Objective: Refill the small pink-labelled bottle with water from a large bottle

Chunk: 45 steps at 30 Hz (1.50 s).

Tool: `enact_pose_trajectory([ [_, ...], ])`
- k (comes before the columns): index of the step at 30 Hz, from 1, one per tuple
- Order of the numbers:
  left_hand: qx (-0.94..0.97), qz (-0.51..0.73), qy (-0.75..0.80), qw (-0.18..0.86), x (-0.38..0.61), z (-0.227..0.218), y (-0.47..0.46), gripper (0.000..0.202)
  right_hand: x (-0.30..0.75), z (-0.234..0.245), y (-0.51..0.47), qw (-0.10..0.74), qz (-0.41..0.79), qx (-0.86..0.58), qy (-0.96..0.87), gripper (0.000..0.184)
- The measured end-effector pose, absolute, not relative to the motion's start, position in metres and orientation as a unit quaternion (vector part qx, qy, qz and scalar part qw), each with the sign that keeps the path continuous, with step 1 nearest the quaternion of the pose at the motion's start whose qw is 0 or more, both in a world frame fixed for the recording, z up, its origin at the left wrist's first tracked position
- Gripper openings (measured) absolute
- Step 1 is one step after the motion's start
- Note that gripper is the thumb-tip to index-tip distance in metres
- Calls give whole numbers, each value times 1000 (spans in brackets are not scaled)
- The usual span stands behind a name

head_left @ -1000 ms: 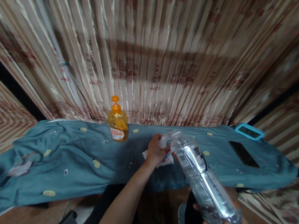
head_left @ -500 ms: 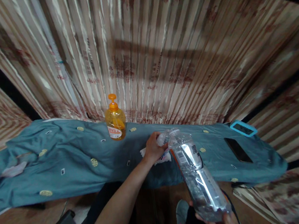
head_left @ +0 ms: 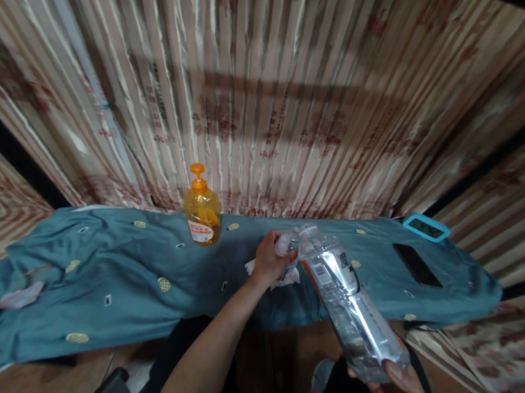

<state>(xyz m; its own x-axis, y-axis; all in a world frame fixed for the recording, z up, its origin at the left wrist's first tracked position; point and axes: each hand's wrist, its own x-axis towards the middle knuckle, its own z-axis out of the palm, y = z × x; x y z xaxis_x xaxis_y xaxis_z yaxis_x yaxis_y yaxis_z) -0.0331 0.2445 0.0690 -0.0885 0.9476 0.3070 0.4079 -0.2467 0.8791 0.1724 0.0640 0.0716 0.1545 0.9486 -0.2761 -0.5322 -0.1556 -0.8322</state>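
Note:
My right hand [head_left: 398, 387] is wrapped round the base of a large clear plastic bottle [head_left: 351, 304] with a printed label. The bottle lies at a slant, its neck pointing away from me and to the left. At the neck, my left hand [head_left: 271, 261] is closed round a small clear plastic container [head_left: 287, 243], whose exact kind I cannot make out. The container's opening is close to the bottle's mouth; I cannot tell if they touch. Beneath my left hand, a white printed packet or tissue [head_left: 287, 279] lies on the cloth, partly hidden.
A yellow pump bottle [head_left: 203, 214] stands at the back of the teal cloth [head_left: 131, 304]. To the right lie a dark phone [head_left: 417, 265] and a blue-framed device [head_left: 426, 227]. A pale crumpled piece [head_left: 21, 297] rests far left. Pleated curtain [head_left: 252, 114] hangs behind.
The large bottle's base has shifted slightly to the right with my right hand, whose thumb now shows on top. My left hand stays almost still. The view has moved slightly.

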Motion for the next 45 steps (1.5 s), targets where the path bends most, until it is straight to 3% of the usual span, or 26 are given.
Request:
enact_pose_trajectory([
  [10,628,486,546,267,-33,71,242,35,183,58,59,605,557,-506,-260,61],
  [16,637,489,537,258,-33,66,245,37,188,56,57,608,578,-491,-235,52],
  [25,636,496,534,255,-32,66,245,34,186,63,59,608,563,-500,-250,57],
  [29,632,494,539,257,-33,66,245,33,183,64,60,611,545,-511,-262,68],
  [45,624,488,549,266,-33,70,244,31,181,73,59,590,506,-561,-284,71],
])
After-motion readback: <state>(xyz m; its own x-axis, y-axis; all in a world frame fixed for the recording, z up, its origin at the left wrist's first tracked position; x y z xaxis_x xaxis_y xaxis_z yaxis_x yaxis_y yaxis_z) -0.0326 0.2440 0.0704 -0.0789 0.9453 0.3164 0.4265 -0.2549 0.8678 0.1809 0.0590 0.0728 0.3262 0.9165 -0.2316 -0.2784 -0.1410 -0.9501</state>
